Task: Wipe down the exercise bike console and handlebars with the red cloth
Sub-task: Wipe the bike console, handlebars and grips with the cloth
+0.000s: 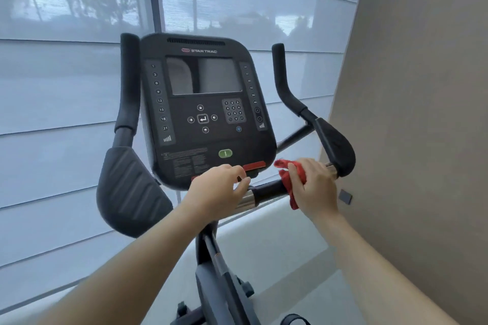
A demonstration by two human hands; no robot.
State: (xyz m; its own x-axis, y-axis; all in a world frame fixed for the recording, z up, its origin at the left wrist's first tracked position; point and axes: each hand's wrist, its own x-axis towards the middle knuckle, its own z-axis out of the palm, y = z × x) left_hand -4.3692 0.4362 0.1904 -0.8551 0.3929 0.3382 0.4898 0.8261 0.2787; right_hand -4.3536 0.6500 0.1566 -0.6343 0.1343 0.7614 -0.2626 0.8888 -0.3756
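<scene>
The black exercise bike console [200,108] faces me with a dark screen, keypad and green button. Its handlebar [266,190] runs across below the console, with upright grips at left [129,79] and right [282,82] and padded elbow rests [129,190]. My right hand [311,187] wraps the red cloth [290,185] around the right part of the bar, next to the right pad [335,148]. My left hand [221,190] rests on the bar's middle by a chrome sensor band, fingers curled over it.
A window with translucent blinds [79,87] stands right behind the bike. A beige wall [409,113] rises close on the right, with a small dark plate [346,196] on it. The bike's frame post [216,272] drops down between my forearms.
</scene>
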